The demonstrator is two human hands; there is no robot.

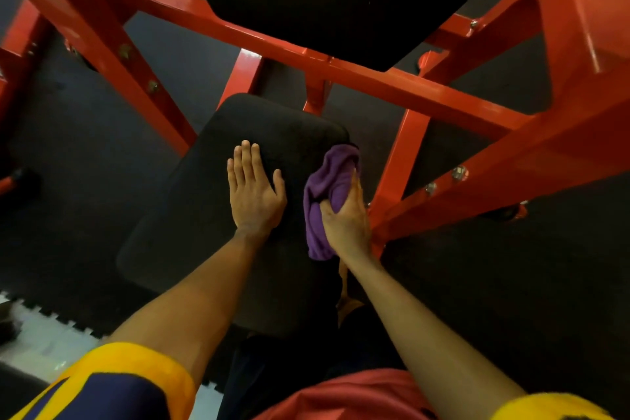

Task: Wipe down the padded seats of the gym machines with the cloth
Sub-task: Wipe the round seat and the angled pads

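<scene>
Your right hand (346, 215) is gripping the bunched purple cloth (327, 187), holding it at the right edge of the black seat pad (191, 215). Your left hand (254, 193) is lying flat on the pad's middle, fingers straight. The red frame (409, 85) is crossing just beyond the pad.

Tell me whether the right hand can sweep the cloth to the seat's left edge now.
Probably not straight across: the left hand lies flat on the seat, between the cloth in the right hand and that edge.
</scene>
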